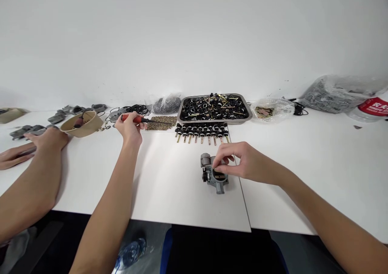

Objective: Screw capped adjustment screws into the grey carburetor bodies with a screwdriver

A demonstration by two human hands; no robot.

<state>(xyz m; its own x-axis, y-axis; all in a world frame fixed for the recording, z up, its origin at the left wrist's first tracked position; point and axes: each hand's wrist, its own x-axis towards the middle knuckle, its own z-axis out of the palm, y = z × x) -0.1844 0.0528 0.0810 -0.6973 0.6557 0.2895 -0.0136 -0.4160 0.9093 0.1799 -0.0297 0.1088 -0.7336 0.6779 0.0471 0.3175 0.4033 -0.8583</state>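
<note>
My left hand (130,126) is closed round the red handle of a screwdriver (138,119), whose dark shaft points right over a spread of small brass screws (160,123). At the middle of the table, my right hand (235,159) has its fingertips pinched at the round opening of a grey metal carburetor-like part (220,186); what they hold, if anything, is too small to make out. Behind it lie rows of black fittings with brass-coloured stems (202,133).
A metal tray (215,121) of black parts stands at the back. Plastic bags (329,94) lie along the wall. At left, another person's hands (50,140) are beside a beige bowl (86,129) and grey castings (57,116).
</note>
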